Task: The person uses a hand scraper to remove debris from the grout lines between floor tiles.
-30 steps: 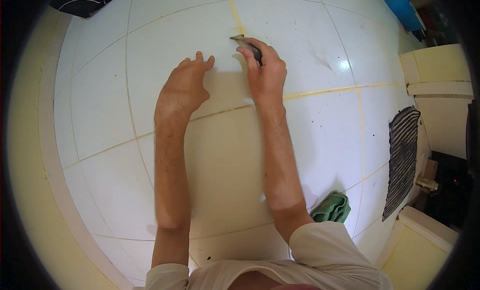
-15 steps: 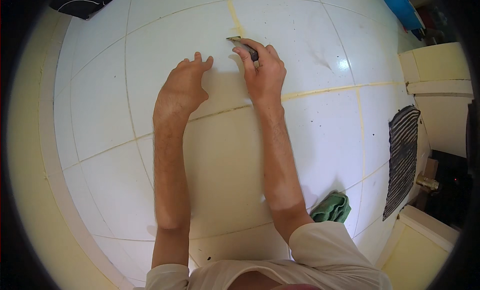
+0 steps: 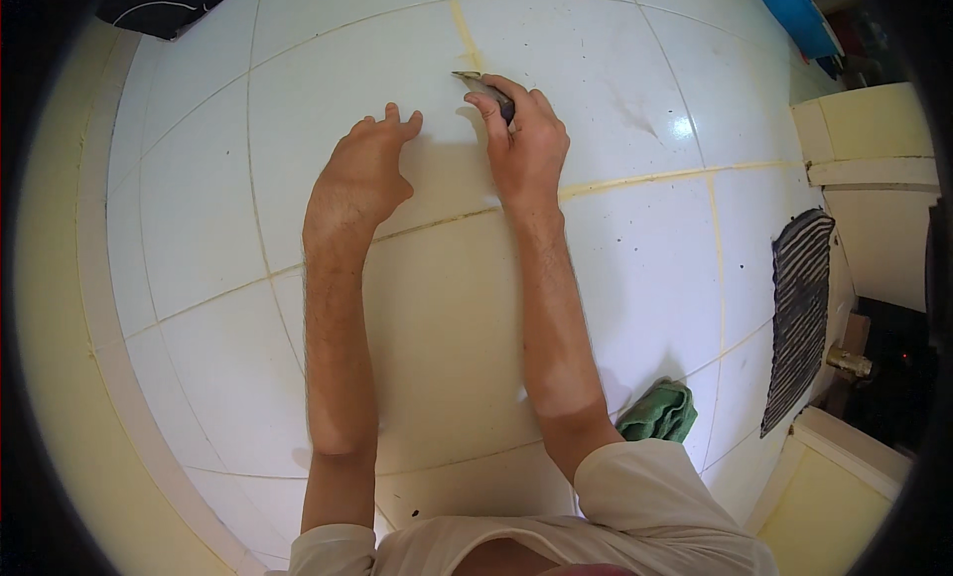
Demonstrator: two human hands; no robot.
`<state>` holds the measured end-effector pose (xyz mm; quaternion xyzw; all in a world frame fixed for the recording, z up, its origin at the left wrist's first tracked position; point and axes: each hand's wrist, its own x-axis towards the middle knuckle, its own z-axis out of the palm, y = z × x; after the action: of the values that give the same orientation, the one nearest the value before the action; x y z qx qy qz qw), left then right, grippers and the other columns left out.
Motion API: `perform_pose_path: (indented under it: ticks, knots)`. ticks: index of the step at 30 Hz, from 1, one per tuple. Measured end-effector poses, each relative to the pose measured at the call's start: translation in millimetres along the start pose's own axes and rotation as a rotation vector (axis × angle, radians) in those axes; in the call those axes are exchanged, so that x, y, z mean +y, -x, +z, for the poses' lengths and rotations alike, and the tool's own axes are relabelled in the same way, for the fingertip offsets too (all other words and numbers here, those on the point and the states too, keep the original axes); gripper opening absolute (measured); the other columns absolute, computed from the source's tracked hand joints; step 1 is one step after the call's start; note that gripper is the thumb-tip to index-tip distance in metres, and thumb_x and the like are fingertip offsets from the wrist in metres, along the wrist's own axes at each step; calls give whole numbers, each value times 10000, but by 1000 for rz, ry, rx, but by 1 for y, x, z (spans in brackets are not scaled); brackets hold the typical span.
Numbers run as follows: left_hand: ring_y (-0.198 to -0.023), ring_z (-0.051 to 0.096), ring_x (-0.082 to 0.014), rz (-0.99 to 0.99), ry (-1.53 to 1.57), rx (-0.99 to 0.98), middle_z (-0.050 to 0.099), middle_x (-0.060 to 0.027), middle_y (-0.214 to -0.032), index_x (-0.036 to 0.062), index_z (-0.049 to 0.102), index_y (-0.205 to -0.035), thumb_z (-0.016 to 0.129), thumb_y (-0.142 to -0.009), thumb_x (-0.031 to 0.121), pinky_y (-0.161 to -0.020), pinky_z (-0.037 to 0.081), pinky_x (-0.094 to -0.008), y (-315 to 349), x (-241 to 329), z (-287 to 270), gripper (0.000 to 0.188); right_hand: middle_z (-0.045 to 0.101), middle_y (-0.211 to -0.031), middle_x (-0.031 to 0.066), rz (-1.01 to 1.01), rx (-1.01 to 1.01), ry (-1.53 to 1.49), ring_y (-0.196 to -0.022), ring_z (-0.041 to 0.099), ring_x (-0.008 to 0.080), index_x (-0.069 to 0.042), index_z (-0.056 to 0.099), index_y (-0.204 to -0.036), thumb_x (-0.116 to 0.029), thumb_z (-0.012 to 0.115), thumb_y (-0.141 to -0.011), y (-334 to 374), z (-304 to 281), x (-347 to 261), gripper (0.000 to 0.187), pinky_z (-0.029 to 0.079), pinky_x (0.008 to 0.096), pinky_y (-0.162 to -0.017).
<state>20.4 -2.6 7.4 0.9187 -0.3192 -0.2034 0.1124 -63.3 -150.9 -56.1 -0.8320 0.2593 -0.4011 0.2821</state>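
Observation:
My right hand (image 3: 528,139) is closed around a utility knife (image 3: 496,97) with a dark grey handle, above the white floor tiles (image 3: 347,70). Its pointed metal blade aims left, close to the lower end of a yellow grout line (image 3: 460,25). My fingers hide part of the handle. To the left, my left hand (image 3: 362,164) rests on the tile with its fingers spread, holding nothing. A thin, darker joint (image 3: 437,223) runs across the floor between my wrists.
Beside my right elbow lies a crumpled green cloth (image 3: 659,412). A black-and-white striped mat (image 3: 800,318) is at the right by a doorway. A blue container (image 3: 797,18) stands far right, a dark fabric item (image 3: 174,2) far left. Yellow walls (image 3: 60,278) border the floor.
The knife has turned slightly in my right hand, and that hand has shifted a touch to the right. My left hand stays where it was.

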Motion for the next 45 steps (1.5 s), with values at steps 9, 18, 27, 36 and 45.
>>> perform_pose_path:
  ticks: [9, 18, 27, 36, 45]
  knots:
    - [-1411, 466, -279, 17, 20, 8, 436, -9, -1590, 263, 500, -1499, 798, -722, -34, -1173, 433, -410, 0, -2, 2, 884, 598, -712, 64, 23, -33, -27, -600, 576, 219, -160, 755, -1118, -353, 768, -900, 0, 1, -1, 291, 481, 355, -535]
    - [-1433, 440, -272, 2, 45, -11, 423, -5, -1599, 261, 490, -1506, 788, -732, -37, -1189, 414, -404, 0, -1, 0, 882, 636, -741, 60, 34, 89, 0, -645, 596, 233, -113, 753, -1055, -248, 754, -923, 0, 0, -1, 189, 504, 367, -569]
    - [-1454, 414, -264, 0, -36, -50, 385, 12, -1622, 274, 455, -1528, 797, -753, 11, -1206, 397, -412, -2, 1, -2, 887, 627, -758, 60, 67, 107, 3, -711, 539, 223, -69, 755, -1017, -133, 720, -924, -1, 0, 5, 117, 472, 370, -608]
    - [-1451, 421, -263, -7, -34, -37, 395, 17, -1616, 273, 464, -1522, 798, -744, -2, -1203, 402, -411, -1, 0, -2, 890, 569, -736, 51, 99, 200, 6, -731, 512, 221, -61, 741, -1010, -74, 681, -923, -3, 0, 2, 106, 453, 367, -620]
    - [-1450, 424, -266, 8, 12, -25, 407, 0, -1608, 252, 481, -1513, 794, -732, -25, -1197, 407, -410, -1, -2, 1, 885, 621, -788, 52, 140, 112, -342, -721, 570, 143, -36, 732, -1010, 27, 726, -866, -5, -5, 1, 158, 436, 278, -554]
